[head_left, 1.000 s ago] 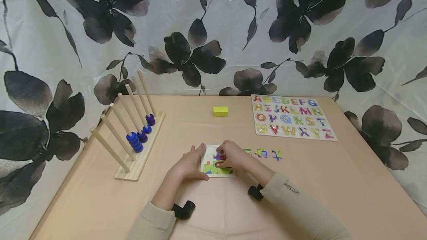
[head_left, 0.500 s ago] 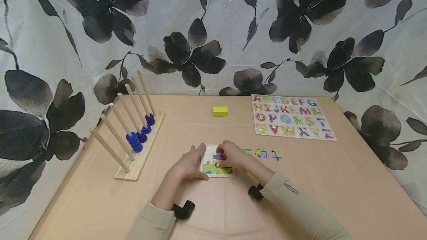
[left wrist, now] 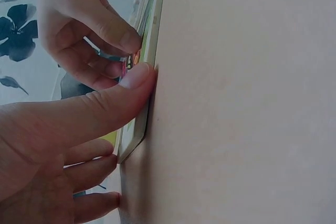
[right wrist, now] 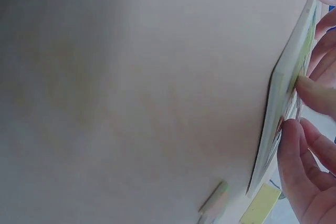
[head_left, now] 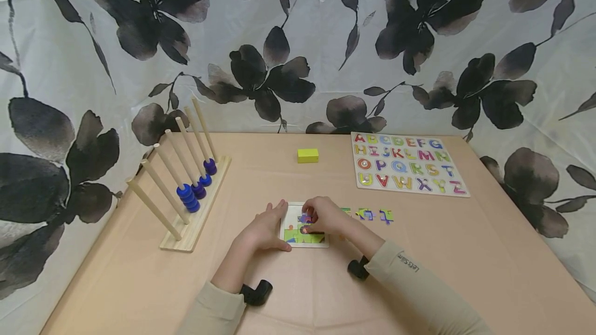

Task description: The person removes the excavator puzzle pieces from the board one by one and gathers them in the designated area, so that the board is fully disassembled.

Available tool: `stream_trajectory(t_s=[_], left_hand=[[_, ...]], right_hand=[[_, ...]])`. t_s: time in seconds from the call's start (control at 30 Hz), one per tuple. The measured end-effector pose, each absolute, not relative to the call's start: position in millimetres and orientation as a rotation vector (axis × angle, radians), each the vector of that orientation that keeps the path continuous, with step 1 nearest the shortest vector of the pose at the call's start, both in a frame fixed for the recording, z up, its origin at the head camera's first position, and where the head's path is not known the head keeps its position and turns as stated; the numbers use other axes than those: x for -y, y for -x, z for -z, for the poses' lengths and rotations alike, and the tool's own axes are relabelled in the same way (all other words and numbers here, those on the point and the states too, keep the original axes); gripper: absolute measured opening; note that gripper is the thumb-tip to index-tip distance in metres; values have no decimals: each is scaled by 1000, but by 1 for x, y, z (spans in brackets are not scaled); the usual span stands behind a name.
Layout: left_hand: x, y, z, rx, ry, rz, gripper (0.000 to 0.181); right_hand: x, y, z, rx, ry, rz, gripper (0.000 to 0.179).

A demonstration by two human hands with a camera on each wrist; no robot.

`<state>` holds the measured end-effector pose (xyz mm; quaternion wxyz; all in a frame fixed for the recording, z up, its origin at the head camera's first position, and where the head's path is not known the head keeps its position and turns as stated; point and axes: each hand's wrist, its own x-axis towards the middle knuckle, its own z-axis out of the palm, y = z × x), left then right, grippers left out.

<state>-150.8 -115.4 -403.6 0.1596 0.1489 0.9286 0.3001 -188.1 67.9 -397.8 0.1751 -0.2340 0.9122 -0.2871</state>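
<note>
A small jigsaw board point(head_left: 292, 213) with a pale rim lies on the table, with green pieces along its near part. At its left side my left hand point(head_left: 266, 229) steadies it with extended fingers, the thumb point(left wrist: 137, 76) pressing the near rim in the left wrist view. Over the board's right part, my right hand point(head_left: 329, 216) pinches a purple-and-red puzzle piece point(head_left: 305, 219) between thumb and fingers; the hand covers much of it. To the right lie loose puzzle pieces point(head_left: 365, 214), one partly behind the right wrist.
A wooden peg stand point(head_left: 205, 216) with blue and purple rings stands at the left. At the back are a yellow block point(head_left: 308, 156) and an alphabet board point(head_left: 410, 164) to the right. A floral cloth point(head_left: 335, 50) hangs behind the table.
My right hand's fingers shift slightly over the piece and its wrist edges a little to the right. My left hand and the board stay put.
</note>
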Motion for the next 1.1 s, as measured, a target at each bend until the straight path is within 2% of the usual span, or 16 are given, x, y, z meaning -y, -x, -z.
stream_trajectory(t_s=[0.6, 1.1], left_hand=[[115, 152, 406, -2659, -411, -841, 101], [114, 150, 406, -2673, -423, -847, 101]], right_hand=[[-81, 181, 396, -2556, 617, 964, 35], [-130, 168, 380, -2615, 705, 1008, 37]])
